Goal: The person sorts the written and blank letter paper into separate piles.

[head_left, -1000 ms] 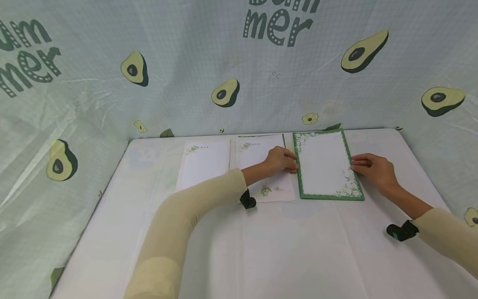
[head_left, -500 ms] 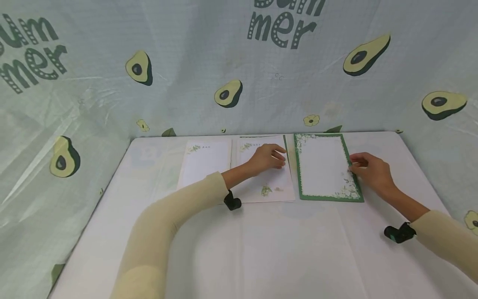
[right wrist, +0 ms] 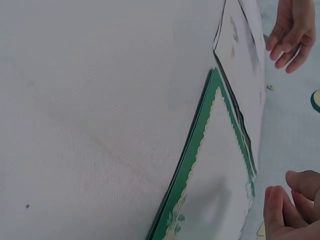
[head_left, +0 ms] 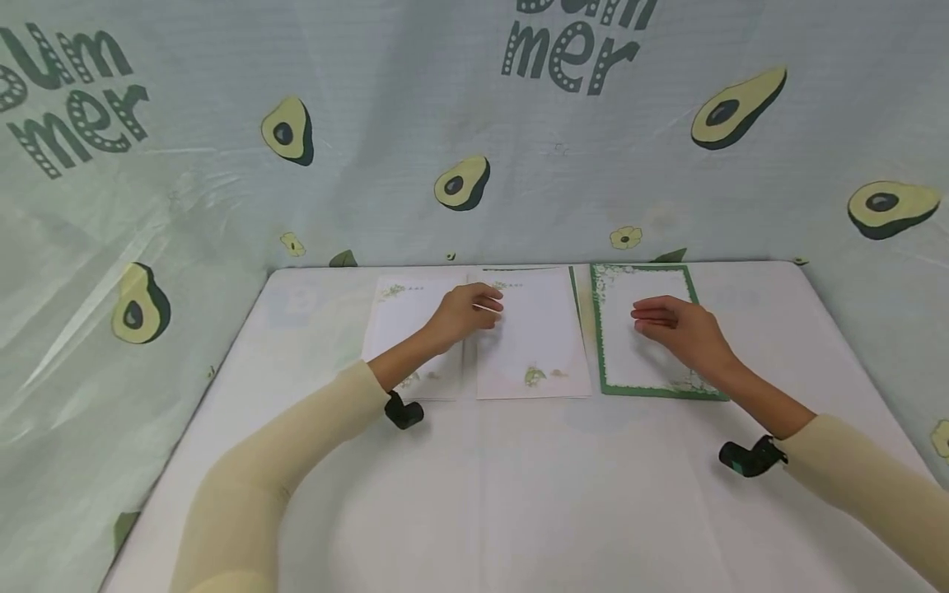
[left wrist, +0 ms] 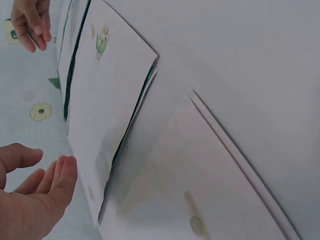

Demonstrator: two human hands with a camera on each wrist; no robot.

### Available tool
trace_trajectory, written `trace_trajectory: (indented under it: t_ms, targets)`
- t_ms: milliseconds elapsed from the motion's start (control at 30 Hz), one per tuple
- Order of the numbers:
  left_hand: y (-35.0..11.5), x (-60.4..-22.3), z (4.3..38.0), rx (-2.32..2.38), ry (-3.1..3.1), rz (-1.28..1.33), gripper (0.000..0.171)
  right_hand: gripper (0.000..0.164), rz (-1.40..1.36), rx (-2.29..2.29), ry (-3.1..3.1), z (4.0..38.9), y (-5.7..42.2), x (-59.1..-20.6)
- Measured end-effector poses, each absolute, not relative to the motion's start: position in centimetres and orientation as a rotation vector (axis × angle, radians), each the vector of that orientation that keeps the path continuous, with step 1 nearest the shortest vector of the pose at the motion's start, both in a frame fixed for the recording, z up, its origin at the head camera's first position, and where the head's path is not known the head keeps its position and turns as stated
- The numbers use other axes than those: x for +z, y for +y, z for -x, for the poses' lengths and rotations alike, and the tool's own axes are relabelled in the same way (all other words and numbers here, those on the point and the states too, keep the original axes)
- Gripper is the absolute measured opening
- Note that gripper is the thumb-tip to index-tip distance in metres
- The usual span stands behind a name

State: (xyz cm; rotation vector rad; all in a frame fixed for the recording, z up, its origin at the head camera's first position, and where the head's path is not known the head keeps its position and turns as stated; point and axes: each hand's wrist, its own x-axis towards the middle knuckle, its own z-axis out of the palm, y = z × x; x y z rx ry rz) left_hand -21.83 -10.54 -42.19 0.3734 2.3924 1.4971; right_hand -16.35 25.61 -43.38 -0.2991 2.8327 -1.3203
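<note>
Three piles of printed stationery paper lie side by side along the back of the table. The right pile (head_left: 623, 362) has a green floral border. The middle pile (head_left: 534, 329) is white with small leafy sprigs, and a green edge shows beneath its top sheet. The left pile (head_left: 378, 321) looks similar and is partly covered by the left forearm. My left hand (head_left: 467, 313) hovers between the left and middle piles, fingers loosely bent, holding nothing. Above the green-bordered paper is my right hand (head_left: 682, 331), its fingers gently bent and its shadow falling on the sheet (right wrist: 215, 195).
A white cloth covers the table (head_left: 563, 494), whose front part stretches toward me. Behind it hangs a pale sheet (head_left: 371, 181) printed with avocados and lettering. Black wrist cameras (head_left: 404, 409) sit under both sleeves.
My left hand has left the green-bordered pile's left edge and moved left across the middle pile. My right hand has let go of its right edge and moved left over the sheet.
</note>
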Motion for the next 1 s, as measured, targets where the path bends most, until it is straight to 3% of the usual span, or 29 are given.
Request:
trace_trajectory:
  t_ms: [200,1000]
  targets:
    - [-12.0,-41.8,21.2,1.406,2.485,-0.333,0.039,0.035,0.307,-1.229,2.81,17.2,23.8,-44.3]
    - [-13.0,-43.7,21.1,1.372,2.502,-0.162,0.037,0.05,0.276,-1.124,2.633,19.5,18.9,-44.7]
